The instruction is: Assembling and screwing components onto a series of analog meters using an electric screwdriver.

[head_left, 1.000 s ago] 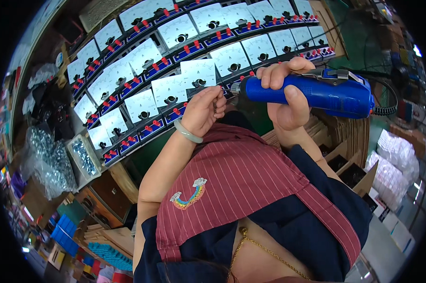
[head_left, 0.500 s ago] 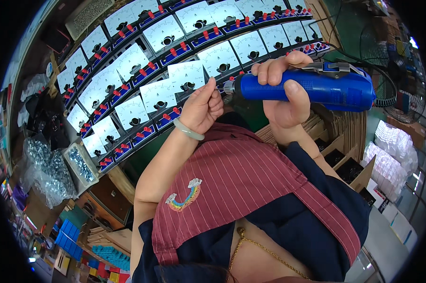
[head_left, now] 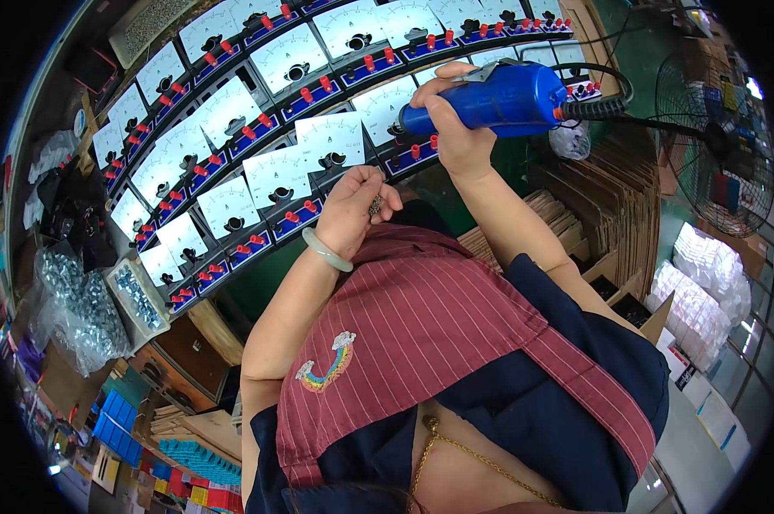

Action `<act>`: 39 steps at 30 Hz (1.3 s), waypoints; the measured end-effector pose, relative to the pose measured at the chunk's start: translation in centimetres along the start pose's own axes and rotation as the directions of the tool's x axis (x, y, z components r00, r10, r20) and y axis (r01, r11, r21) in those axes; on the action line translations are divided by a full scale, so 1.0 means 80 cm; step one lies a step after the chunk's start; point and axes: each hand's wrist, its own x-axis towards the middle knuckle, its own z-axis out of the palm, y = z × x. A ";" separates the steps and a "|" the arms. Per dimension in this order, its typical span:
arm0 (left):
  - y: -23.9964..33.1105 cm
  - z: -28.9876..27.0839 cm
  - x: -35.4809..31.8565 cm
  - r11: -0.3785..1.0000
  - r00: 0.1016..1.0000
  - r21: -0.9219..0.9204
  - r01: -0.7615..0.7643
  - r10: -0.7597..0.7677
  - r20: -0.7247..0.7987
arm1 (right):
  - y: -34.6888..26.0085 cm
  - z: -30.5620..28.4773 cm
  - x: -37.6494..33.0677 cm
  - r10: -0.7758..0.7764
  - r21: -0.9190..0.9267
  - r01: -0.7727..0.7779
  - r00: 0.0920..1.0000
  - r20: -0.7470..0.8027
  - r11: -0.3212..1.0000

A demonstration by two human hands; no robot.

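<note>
Here:
- Right hand [head_left: 455, 128]: closed around a blue power screwdriver [head_left: 502, 98], held over the meters [head_left: 275, 171] near the worktop's far edge.
- Left hand [head_left: 357, 210]: fingers curled, small dark screws [head_left: 375, 206] pinched at the fingertips.
- Meters: white-faced, red terminals, laid in rows across the worktop.
- Tray of screws [head_left: 138, 295]: at the left edge.
</note>
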 end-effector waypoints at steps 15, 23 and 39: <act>-0.003 -0.022 -0.002 0.969 0.992 -0.246 0.020 0.011 0.124 | -0.005 0.005 -0.008 0.029 -0.037 -0.026 0.996 0.087 0.999; 0.002 0.002 -0.009 0.951 0.990 -0.282 -0.128 0.104 -0.098 | -0.091 0.029 -0.014 0.006 0.532 -0.063 0.994 0.108 0.845; 0.043 -0.075 -0.008 0.058 0.767 0.994 -0.092 0.640 0.034 | -0.047 0.053 -0.030 -0.083 0.264 0.067 0.995 0.053 0.962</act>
